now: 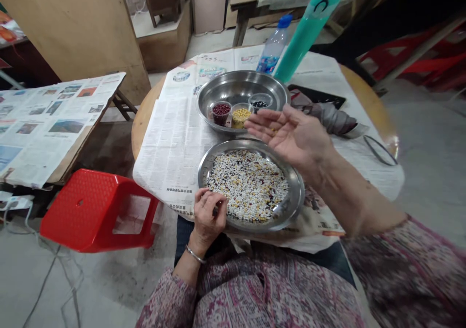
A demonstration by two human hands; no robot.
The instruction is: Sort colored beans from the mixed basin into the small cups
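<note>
A steel plate [296, 204] holds a spread mix of white, yellow, black and dark red grains [251, 185]. My left hand [210, 211] is at its near left rim, fingers curled and pinched together; what they hold, if anything, is hidden. Palm up, my right hand [294, 134] is above the gap between the plate and a steel basin [280, 83]. Its fingers are stretched toward the cup of yellow kernels [241, 114], and a few yellow bits show on them. Inside the basin are also a cup of dark red beans [221, 113] and a cup of black beans [260, 102].
Newspaper [167, 139] covers the round table. Behind the basin stand a blue-capped bottle [274, 44] and a tall teal container [309, 32]. A grey cloth bundle [327, 117] and a dark flat object [322, 96] lie at right. A red stool [91, 206] is at left.
</note>
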